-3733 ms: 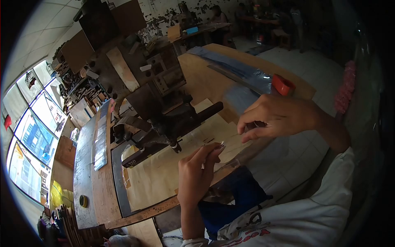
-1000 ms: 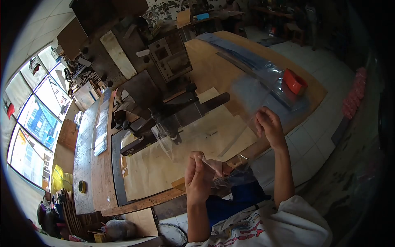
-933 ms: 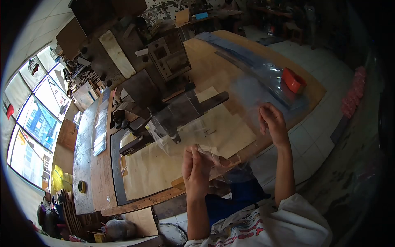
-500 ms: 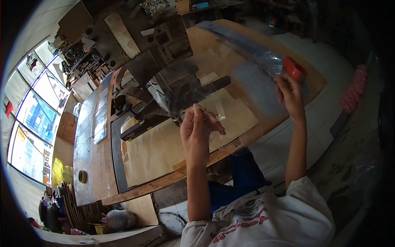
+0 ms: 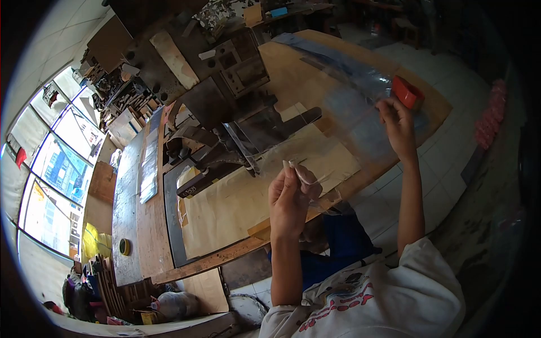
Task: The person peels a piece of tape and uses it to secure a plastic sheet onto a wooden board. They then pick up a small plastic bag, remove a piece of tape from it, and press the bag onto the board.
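My left hand [image 5: 290,194] is closed in a pinch above the table's front edge. Thin clear plastic film [image 5: 333,204] shows beside its fingers and hangs down to the right. Farther right, my right hand [image 5: 398,125] is raised, thumb and fingers pinched together; what it grips is too thin and glossy to make out. Just behind it lies a red hollow object [image 5: 407,93]. Bluish clear plastic sheets [image 5: 360,79] lie on the table beyond. Left of my hands stands a dark metal machine [image 5: 242,62], its long bar [image 5: 307,119] reaching over a tan sheet [image 5: 225,217].
The wooden table [image 5: 152,242] continues left, with a roll of tape [image 5: 124,246] on it. Below stand wood scraps [image 5: 107,281] and a stuffed plastic bag [image 5: 176,304]. A pink bundle [image 5: 490,115] is at the far right, and windows [image 5: 62,163] line the left.
My left hand has shifted down and right, its fingers curling in more tightly with the clear film. My right hand stays raised near the red object. The view has shifted slightly.
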The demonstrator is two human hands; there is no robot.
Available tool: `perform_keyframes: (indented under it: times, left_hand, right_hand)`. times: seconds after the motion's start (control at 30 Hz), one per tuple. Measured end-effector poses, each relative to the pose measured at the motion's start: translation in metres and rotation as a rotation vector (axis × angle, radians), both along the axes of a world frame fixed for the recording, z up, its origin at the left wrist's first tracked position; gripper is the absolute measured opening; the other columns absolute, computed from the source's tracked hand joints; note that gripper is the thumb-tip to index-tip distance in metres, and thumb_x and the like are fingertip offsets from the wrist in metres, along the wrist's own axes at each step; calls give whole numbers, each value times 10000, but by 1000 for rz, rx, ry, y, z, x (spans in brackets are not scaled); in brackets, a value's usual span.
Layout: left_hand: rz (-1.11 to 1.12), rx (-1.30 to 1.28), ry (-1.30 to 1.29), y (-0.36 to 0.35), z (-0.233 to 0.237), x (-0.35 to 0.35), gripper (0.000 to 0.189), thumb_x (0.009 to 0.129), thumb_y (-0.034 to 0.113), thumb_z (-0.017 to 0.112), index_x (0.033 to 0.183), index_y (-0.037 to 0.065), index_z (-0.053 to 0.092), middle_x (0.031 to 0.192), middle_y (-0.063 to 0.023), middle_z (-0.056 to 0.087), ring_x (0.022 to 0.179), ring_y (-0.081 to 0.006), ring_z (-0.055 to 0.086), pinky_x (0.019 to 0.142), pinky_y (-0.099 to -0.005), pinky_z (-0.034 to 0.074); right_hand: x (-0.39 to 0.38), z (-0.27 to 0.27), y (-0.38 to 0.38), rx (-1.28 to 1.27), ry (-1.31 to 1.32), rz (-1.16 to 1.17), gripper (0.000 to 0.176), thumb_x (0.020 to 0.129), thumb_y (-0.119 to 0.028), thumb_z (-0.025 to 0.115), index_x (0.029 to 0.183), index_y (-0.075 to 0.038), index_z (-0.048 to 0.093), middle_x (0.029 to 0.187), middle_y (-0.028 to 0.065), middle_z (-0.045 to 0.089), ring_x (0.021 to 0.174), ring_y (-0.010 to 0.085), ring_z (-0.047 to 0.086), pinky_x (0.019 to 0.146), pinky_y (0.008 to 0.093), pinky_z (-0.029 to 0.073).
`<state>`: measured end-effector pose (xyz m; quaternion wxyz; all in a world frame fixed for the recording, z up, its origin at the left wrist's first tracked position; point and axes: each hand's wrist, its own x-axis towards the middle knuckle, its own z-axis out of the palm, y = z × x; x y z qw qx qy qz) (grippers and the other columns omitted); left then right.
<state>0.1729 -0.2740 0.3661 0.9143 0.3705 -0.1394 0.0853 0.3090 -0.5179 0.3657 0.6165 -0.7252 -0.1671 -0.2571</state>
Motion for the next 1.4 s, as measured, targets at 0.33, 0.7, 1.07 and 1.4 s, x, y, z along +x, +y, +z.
perform_keyframes:
  times: [0.33,0.7,1.07,1.4]
  left_hand:
    - [154,238,131,6,0,-1,260,1057,264,552,994,29,643,764,6,515,708,-123,481,696,-310,432]
    - [73,62,11,1,-12,-50,260,1057,241,524,1018,0,616,901,-46,582,778,-138,543,656,-287,425]
    - [270,161,97,33,0,-20,229,1079,228,509,1031,29,609,737,27,449,625,-74,378,582,-247,320]
    - [256,84,100,47,-15,-18,197,1068,236,528,1028,78,639,750,27,570,640,-71,463,619,-254,381]
  right_hand:
    - [8,-2,-7,-78,70,-71,273,1041,-285,591,988,-23,645,731,-50,521,650,27,451,586,223,379]
    - [29,-33,-6,-137,-16,-56,262,1046,-269,580,986,-17,621,707,-42,523,636,35,450,576,240,374]
    - [-9,0,-4,11,244,158,284,1053,-325,545,930,-81,620,670,-47,491,524,15,406,455,206,301]
    - [-11,-6,-13,103,309,115,315,1043,-378,554,854,-127,584,641,-86,436,475,-11,337,420,191,247]
